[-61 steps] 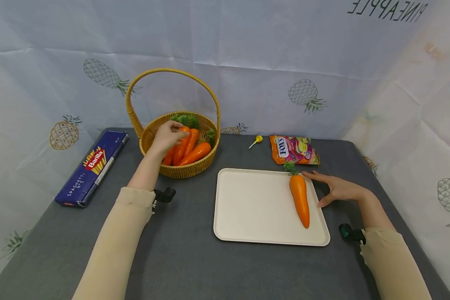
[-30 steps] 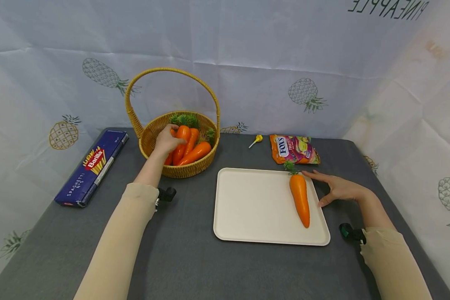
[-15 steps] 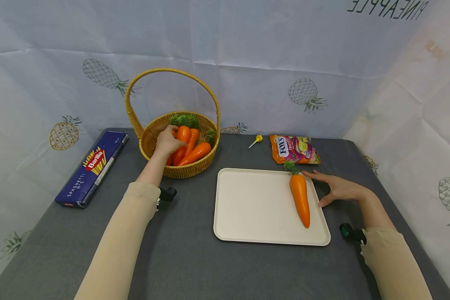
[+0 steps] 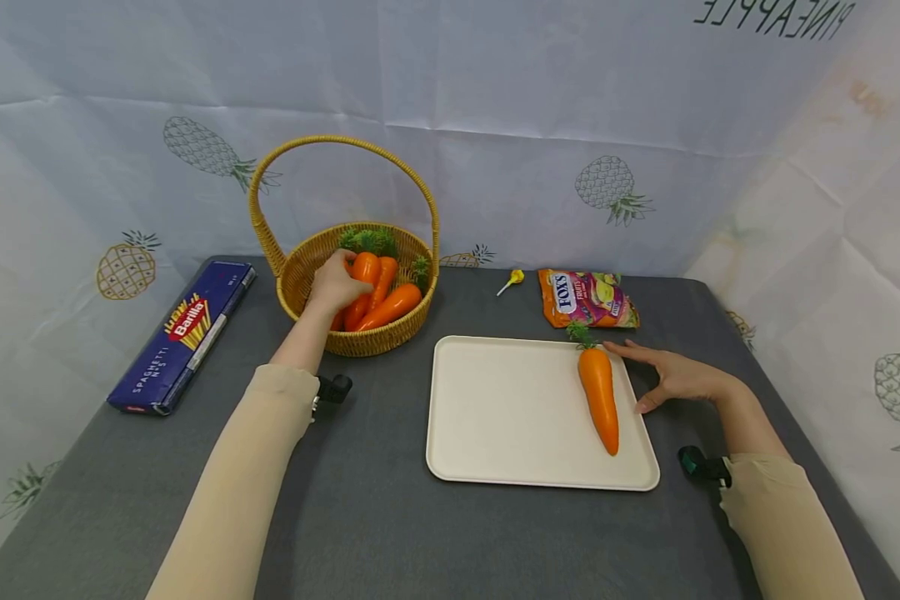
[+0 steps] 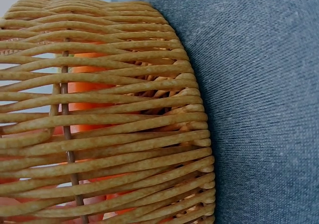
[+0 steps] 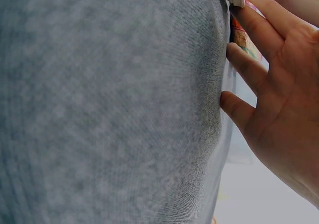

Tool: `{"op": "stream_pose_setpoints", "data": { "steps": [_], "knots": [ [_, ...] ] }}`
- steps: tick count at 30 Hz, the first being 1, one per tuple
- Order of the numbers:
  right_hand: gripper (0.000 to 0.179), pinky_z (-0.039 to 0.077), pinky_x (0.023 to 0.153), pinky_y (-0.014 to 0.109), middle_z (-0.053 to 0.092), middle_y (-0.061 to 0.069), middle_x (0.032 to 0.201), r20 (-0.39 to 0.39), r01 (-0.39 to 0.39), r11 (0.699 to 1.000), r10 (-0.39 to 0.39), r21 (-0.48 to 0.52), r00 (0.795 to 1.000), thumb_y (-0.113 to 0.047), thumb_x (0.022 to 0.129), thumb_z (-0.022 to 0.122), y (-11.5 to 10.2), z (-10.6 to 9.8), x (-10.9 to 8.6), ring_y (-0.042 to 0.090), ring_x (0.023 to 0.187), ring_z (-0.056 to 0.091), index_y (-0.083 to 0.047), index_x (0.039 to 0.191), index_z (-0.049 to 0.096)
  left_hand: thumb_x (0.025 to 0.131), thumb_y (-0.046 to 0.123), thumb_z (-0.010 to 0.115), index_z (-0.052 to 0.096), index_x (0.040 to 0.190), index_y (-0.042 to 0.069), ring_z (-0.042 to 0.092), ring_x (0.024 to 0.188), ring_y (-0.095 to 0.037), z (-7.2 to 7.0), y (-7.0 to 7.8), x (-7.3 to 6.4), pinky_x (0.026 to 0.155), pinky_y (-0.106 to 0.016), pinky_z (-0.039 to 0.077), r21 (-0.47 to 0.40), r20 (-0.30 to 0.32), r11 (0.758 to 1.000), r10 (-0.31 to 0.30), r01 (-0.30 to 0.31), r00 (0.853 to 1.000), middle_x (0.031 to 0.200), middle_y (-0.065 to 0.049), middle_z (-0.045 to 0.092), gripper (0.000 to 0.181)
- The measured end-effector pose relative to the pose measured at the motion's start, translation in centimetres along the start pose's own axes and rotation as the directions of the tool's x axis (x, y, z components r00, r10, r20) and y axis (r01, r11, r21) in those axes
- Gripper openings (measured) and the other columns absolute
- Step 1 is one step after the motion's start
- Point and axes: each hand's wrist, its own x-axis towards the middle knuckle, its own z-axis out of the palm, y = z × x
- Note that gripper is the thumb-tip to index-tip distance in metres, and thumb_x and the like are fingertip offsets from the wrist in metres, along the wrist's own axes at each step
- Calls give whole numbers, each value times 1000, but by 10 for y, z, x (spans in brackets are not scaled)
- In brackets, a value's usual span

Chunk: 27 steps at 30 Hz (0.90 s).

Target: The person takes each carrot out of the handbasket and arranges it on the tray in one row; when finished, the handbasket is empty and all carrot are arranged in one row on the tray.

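In the head view my left hand (image 4: pixel 335 284) reaches into a yellow wicker basket (image 4: pixel 375 342) and grips an orange carrot (image 4: pixel 366 268) near its thick top, thumb on one side and fingers on the other. Several more carrots with green tops lie around it. The left wrist view is mostly filled by the basket's woven side (image 5: pixel 139 119), with orange showing through the gaps. My right hand (image 4: pixel 678 377) has its fingers spread at the right edge of a cream tray (image 4: pixel 510 408), fingertips at the rim. On that tray lies one carrot (image 4: pixel 598 396), its leafy top over the far rim.
A blue spaghetti box (image 4: pixel 183 337) lies left of the basket. Behind the tray are a yellow lollipop (image 4: pixel 516 277) and a bag of Fox's sweets (image 4: pixel 588 299). The basket's tall handle (image 4: pixel 345 140) arches above the left hand. A pineapple-print cloth hangs behind the grey table (image 4: pixel 390 533).
My left hand has moved slightly right and down from above the carrots, and its fingers have closed around one. The right hand, the tray and its carrot have stayed in place.
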Motion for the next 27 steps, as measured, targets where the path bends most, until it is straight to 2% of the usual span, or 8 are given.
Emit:
{"op": "stream_pose_setpoints", "data": {
  "steps": [9,19,25,27],
  "knots": [
    [111,9,102,87,7,31,163,2,-9,1000,9,-6,1000,-35,70,84,-2,-2,0,60,147,4,-20,159,21,90,15,63,32,152,11,50,115,-36,-13,3,-4,92,-50,50,-136,27,991,-5,8,1000,139,-23,45,70],
    [111,8,102,87,5,32,163,5,-15,1000,15,4,1000,-35,70,84,-2,-1,-2,61,146,3,-18,159,20,93,12,63,27,155,11,47,126,-39,-23,5,-8,101,-52,49,-265,64,964,-13,30,998,149,-24,40,71],
    [111,9,102,87,6,32,163,5,-19,1000,19,3,1000,-35,70,84,-2,0,-2,61,146,3,-19,159,20,94,14,61,25,156,14,48,121,-34,-26,8,-9,98,-47,48,-343,95,938,-12,44,995,153,-22,37,72],
    [111,9,102,87,6,32,163,2,-18,1000,18,0,1000,-35,70,84,-3,0,-2,61,146,4,-19,159,21,95,16,61,25,156,16,49,123,-34,-27,9,-9,101,-45,48,-369,111,928,-14,54,994,154,-21,36,72]
  ]
}}
